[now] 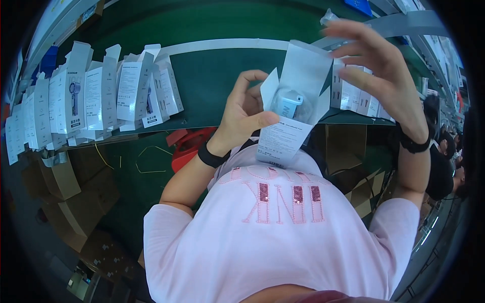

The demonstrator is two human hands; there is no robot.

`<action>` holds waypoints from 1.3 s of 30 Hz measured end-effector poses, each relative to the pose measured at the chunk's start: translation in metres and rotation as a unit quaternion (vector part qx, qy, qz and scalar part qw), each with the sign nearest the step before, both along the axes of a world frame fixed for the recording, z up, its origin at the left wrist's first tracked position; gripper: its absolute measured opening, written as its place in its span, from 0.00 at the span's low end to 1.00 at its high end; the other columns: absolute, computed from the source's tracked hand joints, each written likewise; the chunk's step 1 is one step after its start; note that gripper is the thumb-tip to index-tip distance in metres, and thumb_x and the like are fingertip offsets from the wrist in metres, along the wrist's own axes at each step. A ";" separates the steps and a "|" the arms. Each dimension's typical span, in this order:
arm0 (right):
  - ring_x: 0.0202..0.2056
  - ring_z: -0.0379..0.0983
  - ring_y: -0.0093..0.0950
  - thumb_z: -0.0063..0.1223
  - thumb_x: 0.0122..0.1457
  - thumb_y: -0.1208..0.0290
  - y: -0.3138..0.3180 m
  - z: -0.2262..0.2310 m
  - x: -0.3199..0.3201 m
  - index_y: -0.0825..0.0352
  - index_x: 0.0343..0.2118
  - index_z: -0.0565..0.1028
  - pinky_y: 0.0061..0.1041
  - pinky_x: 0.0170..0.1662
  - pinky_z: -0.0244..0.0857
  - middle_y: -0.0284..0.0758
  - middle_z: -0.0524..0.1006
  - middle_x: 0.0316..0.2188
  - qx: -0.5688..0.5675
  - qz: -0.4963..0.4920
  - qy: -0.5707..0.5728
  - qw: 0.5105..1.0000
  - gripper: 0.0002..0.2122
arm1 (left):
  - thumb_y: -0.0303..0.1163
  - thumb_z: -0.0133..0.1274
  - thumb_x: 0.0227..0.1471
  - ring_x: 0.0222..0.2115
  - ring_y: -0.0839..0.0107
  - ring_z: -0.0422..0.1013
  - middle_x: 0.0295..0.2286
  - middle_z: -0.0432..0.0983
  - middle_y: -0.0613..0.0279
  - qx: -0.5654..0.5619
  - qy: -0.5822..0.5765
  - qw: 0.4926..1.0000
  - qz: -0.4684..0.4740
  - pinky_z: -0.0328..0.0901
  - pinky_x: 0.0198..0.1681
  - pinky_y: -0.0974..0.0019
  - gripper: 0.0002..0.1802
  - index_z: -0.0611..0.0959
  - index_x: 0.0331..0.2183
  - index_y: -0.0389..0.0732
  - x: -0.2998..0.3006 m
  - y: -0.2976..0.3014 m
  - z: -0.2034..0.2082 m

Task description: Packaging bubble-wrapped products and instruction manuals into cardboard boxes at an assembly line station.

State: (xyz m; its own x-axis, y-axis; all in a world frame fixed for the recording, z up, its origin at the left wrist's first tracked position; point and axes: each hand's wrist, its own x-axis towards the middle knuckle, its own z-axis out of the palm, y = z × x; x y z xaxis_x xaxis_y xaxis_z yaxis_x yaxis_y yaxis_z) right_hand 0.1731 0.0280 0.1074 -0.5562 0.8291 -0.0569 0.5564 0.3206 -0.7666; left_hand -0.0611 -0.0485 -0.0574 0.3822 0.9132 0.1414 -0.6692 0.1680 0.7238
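My left hand (pixel 236 118) grips a white printed carton (pixel 284 144) by its left side, thumb on the front panel and fingers behind. The carton is tilted in front of my chest, its top flaps spread. Inside its mouth sits a light-blue plastic item (pixel 288 107), apparently in a clear bag; its lower part is hidden. My right hand (pixel 379 73) is raised to the right of the carton, fingers apart and slightly blurred, with nothing visible in it. It hangs above a row of white cartons (pixel 349 95) and partly hides them.
Several white cartons with raised flaps (pixel 101 101) stand along the left of the green table (pixel 212 83). A white strip (pixel 222 46) crosses the table beyond. Below are a red stool (pixel 189 151) and brown cardboard boxes (pixel 60 177). Another person (pixel 439 171) sits far right.
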 end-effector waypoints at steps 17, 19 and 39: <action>0.46 0.73 0.30 0.53 0.59 0.74 -0.094 -0.083 0.008 0.67 0.45 0.78 0.26 0.49 0.66 0.42 0.75 0.47 -0.040 -0.196 0.155 0.967 0.12 | 0.37 0.67 0.41 0.44 0.64 0.71 0.47 0.71 0.53 0.065 0.266 0.960 -0.061 0.68 0.45 0.63 0.31 0.75 0.48 0.38 0.036 0.015 0.008; 0.45 0.75 0.32 0.48 0.60 0.76 -0.094 -0.078 0.016 0.65 0.46 0.78 0.24 0.46 0.67 0.41 0.75 0.49 0.014 -0.159 0.114 0.981 0.12 | 0.36 0.68 0.40 0.41 0.65 0.73 0.44 0.73 0.55 0.024 0.209 0.977 -0.023 0.69 0.44 0.64 0.33 0.73 0.47 0.38 0.044 0.017 0.012; 0.52 0.66 0.28 0.57 0.54 0.68 -0.207 0.007 0.245 0.69 0.56 0.67 0.26 0.56 0.57 0.37 0.69 0.53 0.160 -0.627 0.003 0.762 0.26 | 0.52 0.66 0.39 0.56 0.50 0.61 0.55 0.63 0.40 0.268 0.617 0.740 0.014 0.60 0.55 0.57 0.52 0.63 0.58 0.35 0.192 0.288 -0.077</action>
